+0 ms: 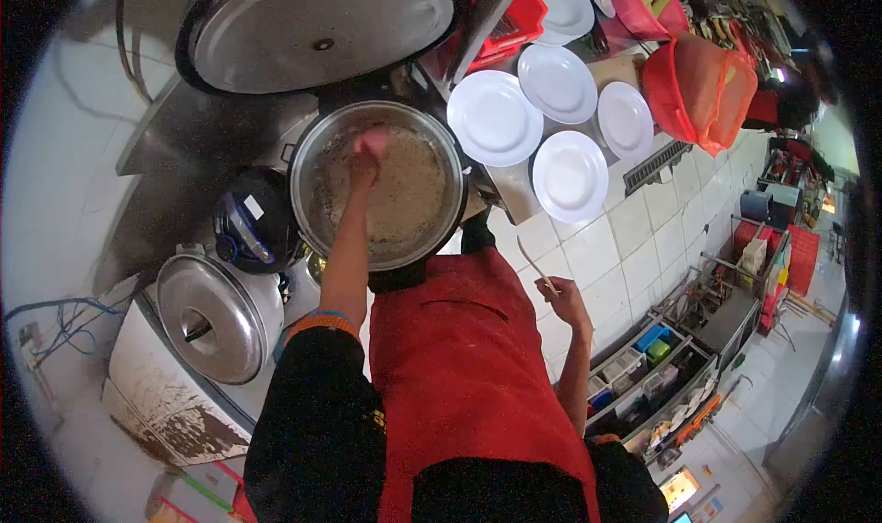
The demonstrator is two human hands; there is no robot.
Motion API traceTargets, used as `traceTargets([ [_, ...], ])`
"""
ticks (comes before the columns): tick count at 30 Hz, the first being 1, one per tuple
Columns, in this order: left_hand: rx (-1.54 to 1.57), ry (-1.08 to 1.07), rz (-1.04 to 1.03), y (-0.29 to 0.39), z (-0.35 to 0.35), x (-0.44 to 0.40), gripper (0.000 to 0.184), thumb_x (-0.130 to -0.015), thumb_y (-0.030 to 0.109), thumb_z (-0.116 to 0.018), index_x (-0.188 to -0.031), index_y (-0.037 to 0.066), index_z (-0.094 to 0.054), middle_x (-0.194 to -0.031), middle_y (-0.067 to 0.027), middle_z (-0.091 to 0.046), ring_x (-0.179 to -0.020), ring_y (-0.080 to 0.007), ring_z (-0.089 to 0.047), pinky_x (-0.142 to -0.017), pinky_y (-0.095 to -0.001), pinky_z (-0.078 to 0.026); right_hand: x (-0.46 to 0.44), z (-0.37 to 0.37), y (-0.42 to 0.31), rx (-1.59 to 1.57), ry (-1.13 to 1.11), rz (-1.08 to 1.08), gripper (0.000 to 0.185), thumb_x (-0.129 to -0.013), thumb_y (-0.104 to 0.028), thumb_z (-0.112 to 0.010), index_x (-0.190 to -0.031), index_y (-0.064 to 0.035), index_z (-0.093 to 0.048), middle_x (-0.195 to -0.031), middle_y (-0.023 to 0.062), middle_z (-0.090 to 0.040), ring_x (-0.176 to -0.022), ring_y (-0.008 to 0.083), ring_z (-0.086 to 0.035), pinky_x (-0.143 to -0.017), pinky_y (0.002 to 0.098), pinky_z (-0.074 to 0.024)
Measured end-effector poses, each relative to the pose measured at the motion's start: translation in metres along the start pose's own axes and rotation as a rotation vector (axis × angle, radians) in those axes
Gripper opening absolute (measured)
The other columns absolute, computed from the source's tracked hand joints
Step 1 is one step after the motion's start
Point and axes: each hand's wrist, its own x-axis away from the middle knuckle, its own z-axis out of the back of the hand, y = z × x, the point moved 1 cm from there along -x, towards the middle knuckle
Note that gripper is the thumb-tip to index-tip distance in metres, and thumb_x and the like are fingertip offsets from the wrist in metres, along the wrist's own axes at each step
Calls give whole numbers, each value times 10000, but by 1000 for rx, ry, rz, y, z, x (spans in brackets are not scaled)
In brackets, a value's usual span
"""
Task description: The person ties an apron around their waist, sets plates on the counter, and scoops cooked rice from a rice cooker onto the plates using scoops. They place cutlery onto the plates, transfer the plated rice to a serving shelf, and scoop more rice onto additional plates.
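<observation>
My left hand [364,168] reaches down into a large round metal pot [301,197] filled with a light brown, grainy food [404,192] that looks like rice. Its fingers are closed on a small pink cup or bowl [372,141], blurred, at the food's surface. Out to the right, over the tiled floor, my right hand [567,301] grips a thin, pale, curved spoon [530,255] by its lower end. White plates [496,119] lie on the counter to the right of the pot. Behind the pot stands its raised metal lid [322,27].
A lidded metal pot [216,316] and a dark appliance [253,220] stand at left. A red basket with an orange bag [703,91] sits beyond the plates. Lower right is a rack [661,362] with containers. White floor tiles [625,229] run between.
</observation>
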Motion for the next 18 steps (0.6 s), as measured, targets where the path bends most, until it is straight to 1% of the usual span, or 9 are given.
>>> traceTargets([
  [2,-200,-120,102,11,-6,-9,439,-937,191,-481,-1354,83,-397,-588,-83,-542,-362,-164,-445,-326,-361,-358,-3,0,-4,33,-14,7,194,-901,-182,-618,-952,-7,-685,-698,4,-610,-627,86,-509,-562,265,-429],
  [4,-120,-186,77,10,-7,-12,422,-931,206,-490,-1324,69,-422,-595,-109,-556,-375,-170,-472,-337,-359,-381,-4,3,-11,71,-24,9,205,-902,-188,-615,-952,-1,-682,-698,17,-617,-622,90,-512,-558,272,-431],
  [6,-42,-253,54,7,-13,-20,408,-925,220,-499,-1294,55,-447,-601,-134,-571,-388,-176,-499,-349,-357,-404,-7,1,-15,17,-11,38,223,-895,-197,-614,-887,18,-674,-647,7,-568,-600,87,-488,-543,286,-422],
  [7,-318,-414,65,9,-22,-28,399,-919,240,-500,-1271,55,-470,-630,-162,-587,-413,-198,-534,-368,-360,-426,-8,0,-17,18,-17,37,223,-895,-197,-614,-887,18,-674,-647,7,-568,-600,87,-488,-543,286,-422],
  [9,-595,-565,76,37,-25,-15,393,-913,260,-500,-1248,55,-493,-658,-190,-604,-439,-220,-568,-387,-363,-447,-13,1,-20,78,-40,26,232,-897,-207,-617,-883,19,-668,-638,11,-563,-597,87,-477,-531,288,-407],
  [11,-710,-595,-9,38,-38,-2,391,-906,288,-497,-1228,66,-516,-714,-200,-617,-510,-262,-592,-460,-390,-466,-14,-2,-25,64,-35,27,242,-899,-215,-618,-883,22,-666,-633,12,-561,-594,88,-474,-529,290,-403],
  [16,-692,-567,-343,-19,-75,21,399,-891,355,-488,-1178,92,-575,-854,-224,-651,-687,-369,-651,-642,-455,-511,-22,-4,-32,-32,-9,-11,276,-902,-244,-626,-890,28,-667,-625,13,-559,-584,94,-462,-532,290,-400],
  [17,-521,-626,-320,-14,-65,39,413,-888,369,-493,-1175,84,-575,-914,-224,-655,-730,-376,-653,-675,-456,-508,-21,-4,-35,-52,-6,-31,269,-916,-248,-601,-933,8,-681,-615,-2,-537,-590,81,-455,-538,273,-395],
  [18,-522,-618,-320,10,-47,55,413,-888,369,-493,-1175,84,-575,-914,-224,-655,-730,-376,-653,-675,-456,-508,-22,-2,-40,-70,-3,-50,272,-931,-252,-577,-977,-12,-695,-604,-18,-516,-596,68,-448,-544,257,-391],
])
